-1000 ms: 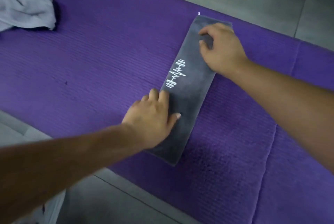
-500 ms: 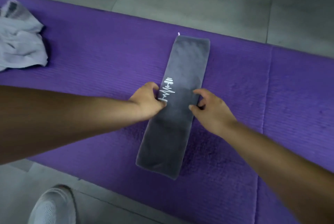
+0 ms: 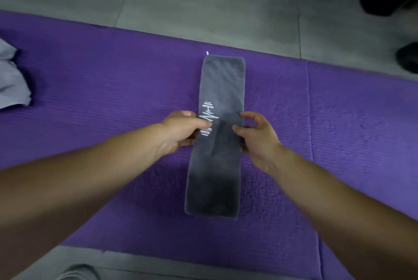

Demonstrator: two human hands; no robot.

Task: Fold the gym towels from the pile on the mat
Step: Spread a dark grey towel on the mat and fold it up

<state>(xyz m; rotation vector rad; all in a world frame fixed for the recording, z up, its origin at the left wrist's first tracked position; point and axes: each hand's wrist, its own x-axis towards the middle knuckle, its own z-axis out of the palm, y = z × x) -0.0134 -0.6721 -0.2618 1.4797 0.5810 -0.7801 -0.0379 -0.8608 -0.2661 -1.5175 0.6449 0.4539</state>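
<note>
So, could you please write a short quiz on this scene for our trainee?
1. True or false: the towel lies crumpled on the mat.
2. Where do the left hand and right hand pinch the towel? A) near end B) far end C) long edges, mid-length
3. Fill in: the white logo sits beside the ___ hand's thumb.
Key: 1 false, it lies flat as a long strip; 2 C; 3 left.
</note>
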